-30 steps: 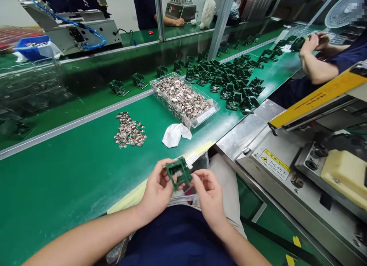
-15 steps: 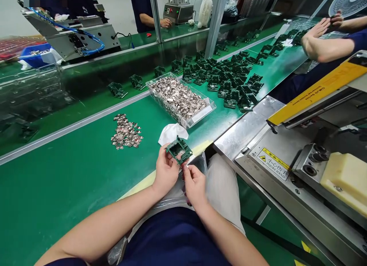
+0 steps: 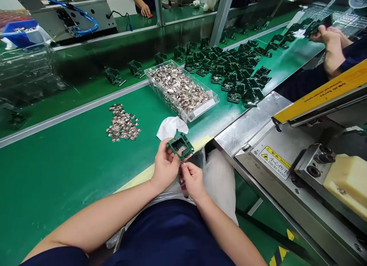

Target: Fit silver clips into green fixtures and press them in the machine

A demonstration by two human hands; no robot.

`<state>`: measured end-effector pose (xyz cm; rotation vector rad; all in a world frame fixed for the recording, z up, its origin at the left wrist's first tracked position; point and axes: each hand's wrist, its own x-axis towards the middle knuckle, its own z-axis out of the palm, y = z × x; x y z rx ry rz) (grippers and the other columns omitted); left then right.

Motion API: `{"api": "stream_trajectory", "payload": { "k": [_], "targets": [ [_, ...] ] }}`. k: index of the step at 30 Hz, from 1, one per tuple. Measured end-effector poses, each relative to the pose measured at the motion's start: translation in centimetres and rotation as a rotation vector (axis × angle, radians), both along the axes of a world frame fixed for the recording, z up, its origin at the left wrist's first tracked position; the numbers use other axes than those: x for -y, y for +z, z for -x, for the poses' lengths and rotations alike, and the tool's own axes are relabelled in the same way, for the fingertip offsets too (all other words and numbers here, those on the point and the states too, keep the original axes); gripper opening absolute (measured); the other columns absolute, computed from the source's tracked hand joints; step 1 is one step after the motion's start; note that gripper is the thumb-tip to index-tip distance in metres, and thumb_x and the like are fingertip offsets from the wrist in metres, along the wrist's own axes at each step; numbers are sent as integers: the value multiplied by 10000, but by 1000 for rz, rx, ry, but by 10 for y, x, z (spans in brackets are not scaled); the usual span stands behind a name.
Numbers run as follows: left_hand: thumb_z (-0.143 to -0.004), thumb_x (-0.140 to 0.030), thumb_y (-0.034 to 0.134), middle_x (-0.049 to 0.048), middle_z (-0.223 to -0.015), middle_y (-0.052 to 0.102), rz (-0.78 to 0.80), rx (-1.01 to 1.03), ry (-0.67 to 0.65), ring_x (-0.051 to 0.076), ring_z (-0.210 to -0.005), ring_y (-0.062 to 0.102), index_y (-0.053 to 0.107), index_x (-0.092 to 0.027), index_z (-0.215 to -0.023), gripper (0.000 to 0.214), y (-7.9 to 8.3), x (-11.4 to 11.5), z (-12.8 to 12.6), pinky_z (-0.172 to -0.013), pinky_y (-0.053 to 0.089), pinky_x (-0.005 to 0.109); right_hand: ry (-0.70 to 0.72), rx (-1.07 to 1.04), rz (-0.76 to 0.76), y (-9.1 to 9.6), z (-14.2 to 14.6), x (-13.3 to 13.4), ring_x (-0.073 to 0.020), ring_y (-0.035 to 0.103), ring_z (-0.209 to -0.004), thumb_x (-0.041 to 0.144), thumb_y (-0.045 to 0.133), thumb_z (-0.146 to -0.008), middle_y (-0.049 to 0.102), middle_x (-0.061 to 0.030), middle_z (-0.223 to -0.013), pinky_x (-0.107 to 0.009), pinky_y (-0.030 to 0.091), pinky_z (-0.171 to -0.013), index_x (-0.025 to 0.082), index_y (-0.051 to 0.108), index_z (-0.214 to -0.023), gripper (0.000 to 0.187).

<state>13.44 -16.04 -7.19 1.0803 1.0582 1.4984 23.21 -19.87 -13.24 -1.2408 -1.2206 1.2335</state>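
Note:
My left hand (image 3: 164, 166) is shut on a square green circuit-board frame (image 3: 180, 145) with an open centre. My right hand (image 3: 193, 180) sits just below the board, its fingertips pinching a small shiny metal part (image 3: 183, 166). A white cloth (image 3: 172, 127) lies on the green belt just beyond the board. Farther off stands a clear plastic tray (image 3: 166, 99) full of metal clips, with a loose pile of clips (image 3: 123, 122) to its left. Many green boards (image 3: 235, 77) are spread beyond the tray. A co-worker's hands (image 3: 327, 34) hold a board at the far right.
A green conveyor belt (image 3: 71, 170) with a metal rail (image 3: 77, 113) runs past me. A steel machine with a warning label (image 3: 274, 163) and yellow strip stands to my right. A clear plastic bag (image 3: 220, 185) lies on my lap.
The board has shifted slightly, and my right hand has dropped toward its lower edge. The whole scene sits higher in view. The co-worker's hands have come together on a board.

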Motion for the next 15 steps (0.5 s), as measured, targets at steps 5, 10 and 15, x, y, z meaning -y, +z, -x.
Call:
{"api": "stream_trajectory", "payload": {
  "k": [5, 10, 15],
  "targets": [
    [-800, -330, 730, 8, -846, 651, -4, 4, -10, 121, -817, 663, 514, -191, -1029, 344, 1, 0, 0, -755, 555, 220, 46, 61, -38, 4, -8, -3, -104, 397, -459, 510, 479, -916, 450, 32, -499, -224, 321, -452, 196, 474, -612, 437],
    [-790, -353, 735, 15, -874, 645, 27, 41, -37, 127, -789, 662, 497, -194, -1030, 373, 0, -1, 1, -716, 575, 236, 75, 196, -121, 12, -14, -8, -104, 346, -507, 433, 449, -919, 375, 37, -525, -235, 284, -487, 197, 433, -581, 413],
    [-785, -353, 738, 10, -887, 633, 67, 78, -69, 134, -804, 665, 475, -207, -1031, 389, -2, -2, 1, -731, 591, 263, 174, 367, -154, 22, -19, -11, -117, 389, -526, 345, 410, -929, 417, 23, -547, -246, 316, -531, 206, 397, -584, 372]
  ]
}}
